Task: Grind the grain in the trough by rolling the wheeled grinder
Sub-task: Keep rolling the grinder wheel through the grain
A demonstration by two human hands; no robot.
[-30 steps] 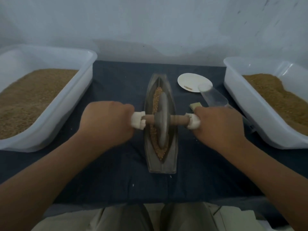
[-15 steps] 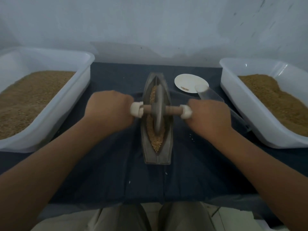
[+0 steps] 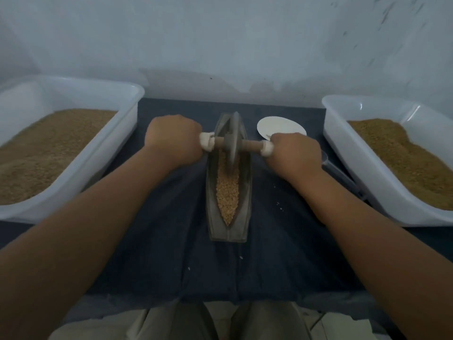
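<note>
The wheeled grinder (image 3: 232, 134) now sits at the 12 o'clock end of the trough (image 3: 245, 200); a moment ago it was nearer the middle. The left hand (image 3: 172, 141) and right hand (image 3: 294, 153) each grip a handle end. The grain (image 3: 228, 195) toward 6 o'clock looks whole, so it needs more rolling. No writing can be read

No readable text, labels or numbers; view dim.

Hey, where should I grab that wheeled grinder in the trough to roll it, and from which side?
Grip the wheeled grinder by the white-wrapped ends of its axle, one hand from each side of the trough, as the left hand and right hand do. The disc fills the narrow groove; only the crosswise axle sticks out clear.
</note>
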